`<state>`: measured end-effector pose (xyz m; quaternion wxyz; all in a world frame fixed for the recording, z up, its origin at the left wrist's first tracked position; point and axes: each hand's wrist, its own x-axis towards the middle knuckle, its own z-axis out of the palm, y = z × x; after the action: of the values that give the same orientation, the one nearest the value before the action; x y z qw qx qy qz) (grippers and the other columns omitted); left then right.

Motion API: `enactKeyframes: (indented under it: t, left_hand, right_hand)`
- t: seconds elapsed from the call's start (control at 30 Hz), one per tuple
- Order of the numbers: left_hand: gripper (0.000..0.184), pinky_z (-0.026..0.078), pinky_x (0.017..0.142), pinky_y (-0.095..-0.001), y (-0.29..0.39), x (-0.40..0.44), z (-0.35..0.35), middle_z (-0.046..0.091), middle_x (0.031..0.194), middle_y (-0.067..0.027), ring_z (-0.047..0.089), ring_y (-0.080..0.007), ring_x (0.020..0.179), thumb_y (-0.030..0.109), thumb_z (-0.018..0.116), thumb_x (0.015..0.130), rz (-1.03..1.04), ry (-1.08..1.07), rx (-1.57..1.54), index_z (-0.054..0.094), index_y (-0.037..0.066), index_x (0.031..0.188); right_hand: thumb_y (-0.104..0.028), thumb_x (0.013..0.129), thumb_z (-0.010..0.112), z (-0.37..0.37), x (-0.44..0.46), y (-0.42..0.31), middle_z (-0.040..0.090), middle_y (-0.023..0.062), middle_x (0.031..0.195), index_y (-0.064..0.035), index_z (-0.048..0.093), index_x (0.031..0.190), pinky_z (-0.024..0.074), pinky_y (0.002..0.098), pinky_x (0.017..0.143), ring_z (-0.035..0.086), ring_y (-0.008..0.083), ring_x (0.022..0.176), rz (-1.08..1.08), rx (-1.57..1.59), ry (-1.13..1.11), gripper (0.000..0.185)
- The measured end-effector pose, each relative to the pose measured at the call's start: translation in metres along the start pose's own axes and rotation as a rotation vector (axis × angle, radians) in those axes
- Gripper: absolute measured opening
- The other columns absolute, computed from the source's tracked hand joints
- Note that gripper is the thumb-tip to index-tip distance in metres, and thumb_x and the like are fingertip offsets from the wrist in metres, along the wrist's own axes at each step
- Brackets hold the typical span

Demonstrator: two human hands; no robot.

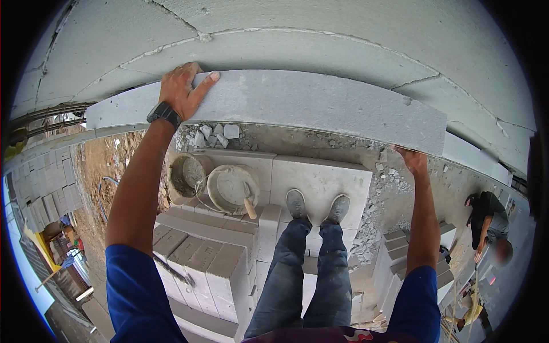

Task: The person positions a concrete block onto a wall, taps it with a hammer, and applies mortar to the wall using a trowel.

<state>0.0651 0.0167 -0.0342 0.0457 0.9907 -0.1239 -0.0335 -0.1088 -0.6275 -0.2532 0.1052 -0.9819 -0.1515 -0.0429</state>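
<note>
Left hand (184,91) half curled, holding the long pale block (320,103), upper middle; thumb on its face. Right hand (413,160) met its lower right edge; fingers hidden, grip unclear. Wall (297,48) beyond stood jointed; block lay alongside, unreleased, its seating apparently unfinished.

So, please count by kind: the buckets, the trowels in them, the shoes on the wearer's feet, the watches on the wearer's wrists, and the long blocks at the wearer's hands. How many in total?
Buckets: 2
Trowel: 1
Shoes: 2
Watch: 1
Long block: 1
Total: 7
</note>
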Motion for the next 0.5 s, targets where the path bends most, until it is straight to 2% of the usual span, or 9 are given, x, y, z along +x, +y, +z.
enactKeyframes:
  t: [0.07, 0.2, 0.33, 0.43, 0.5]
  left_hand:
    - [0.075, 0.039, 0.102, -0.0495, -0.004, 0.0, 0.003, 0.068, 0.11, -0.0238, 0.062, -0.0376, 0.107, 0.069, 0.047, 0.093, 0.004, 0.004, -0.004, 0.067, -0.003, 0.104]
    - [0.075, 0.039, 0.102, -0.0492, -0.003, 0.0, 0.001, 0.068, 0.11, -0.0238, 0.062, -0.0371, 0.107, 0.069, 0.047, 0.093, 0.003, -0.009, -0.004, 0.067, -0.002, 0.106]
    - [0.074, 0.039, 0.101, -0.0493, 0.0, -0.001, -0.001, 0.068, 0.108, -0.0232, 0.062, -0.0369, 0.104, 0.068, 0.048, 0.093, 0.002, -0.019, -0.009, 0.067, -0.002, 0.104]
    - [0.072, 0.04, 0.1, -0.0491, -0.001, -0.002, 0.006, 0.068, 0.105, -0.0221, 0.063, -0.0368, 0.102, 0.068, 0.049, 0.093, 0.038, 0.124, 0.002, 0.067, -0.002, 0.1]
    - [0.062, 0.04, 0.096, -0.0481, -0.001, -0.001, 0.003, 0.067, 0.099, -0.0209, 0.062, -0.0369, 0.098, 0.06, 0.051, 0.095, 0.052, 0.09, -0.001, 0.064, -0.001, 0.096]
  right_hand:
    - [-0.03, 0.082, 0.082, -0.001, 0.002, -0.002, 0.061, 0.0103, 0.134, -0.0087, 0.058, 0.133, 0.0471, 0.0441, 0.105, 0.058, 0.0323, 0.122, 0.114, 0.147, -0.038, 0.06]
    - [-0.03, 0.081, 0.083, -0.017, 0.009, -0.014, 0.063, 0.0132, 0.128, -0.0062, 0.062, 0.128, 0.0465, 0.0462, 0.103, 0.06, 0.0349, 0.116, 0.207, 0.198, -0.098, 0.056]
    - [-0.03, 0.081, 0.084, -0.024, 0.006, -0.02, 0.063, 0.0151, 0.127, -0.0055, 0.062, 0.128, 0.0456, 0.0497, 0.103, 0.059, 0.0366, 0.117, 0.184, 0.081, -0.109, 0.057]
    - [-0.03, 0.081, 0.083, -0.016, 0.002, -0.013, 0.062, 0.0159, 0.128, -0.0066, 0.062, 0.129, 0.045, 0.052, 0.102, 0.058, 0.0384, 0.117, 0.11, 0.035, -0.04, 0.058]
    - [-0.03, 0.082, 0.083, -0.006, -0.003, -0.007, 0.061, 0.0165, 0.13, -0.0081, 0.062, 0.13, 0.0444, 0.0532, 0.103, 0.057, 0.0393, 0.118, 0.092, 0.025, -0.008, 0.057]
